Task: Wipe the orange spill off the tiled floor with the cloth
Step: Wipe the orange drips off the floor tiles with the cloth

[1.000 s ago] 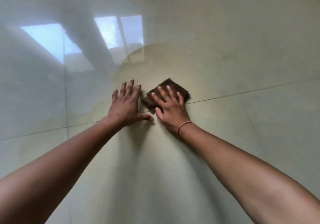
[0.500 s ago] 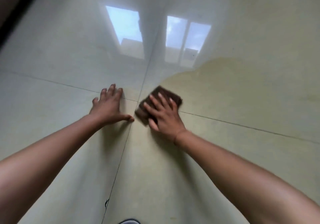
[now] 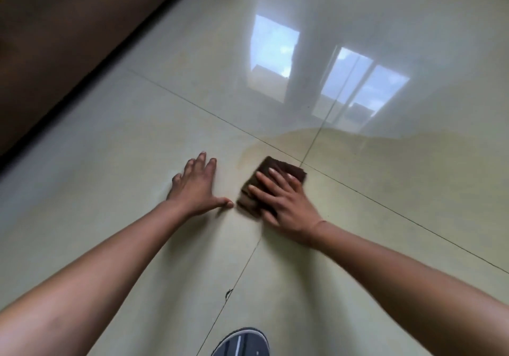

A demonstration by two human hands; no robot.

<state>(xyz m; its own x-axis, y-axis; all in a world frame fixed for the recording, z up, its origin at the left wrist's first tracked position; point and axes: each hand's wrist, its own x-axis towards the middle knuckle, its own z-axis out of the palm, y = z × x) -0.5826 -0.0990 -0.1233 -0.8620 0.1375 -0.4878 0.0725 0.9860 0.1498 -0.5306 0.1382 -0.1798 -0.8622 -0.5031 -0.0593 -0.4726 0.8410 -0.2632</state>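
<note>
A dark brown folded cloth [image 3: 278, 169] lies flat on the glossy pale tiled floor [image 3: 137, 140], at the near left edge of a wide pale orange spill [image 3: 385, 160]. My right hand [image 3: 283, 201] presses down on the cloth with fingers spread, covering its near half. To the left of the cloth, my left hand [image 3: 195, 187] rests flat on the tile with fingers apart, its thumb tip a short gap from the cloth. The spill spreads away to the right and far side, across a tile joint.
A dark brown band, perhaps furniture or a skirting [image 3: 63, 41], runs diagonally across the upper left. Bright window reflections [image 3: 325, 72] glare on the tiles beyond the spill. A dark striped shoe tip [image 3: 242, 342] shows at the bottom edge.
The view has swung so the brown band and the shoe tip appear. My right hand and the cloth have slid left along the spill's edge; my left hand has stayed flat beside them.
</note>
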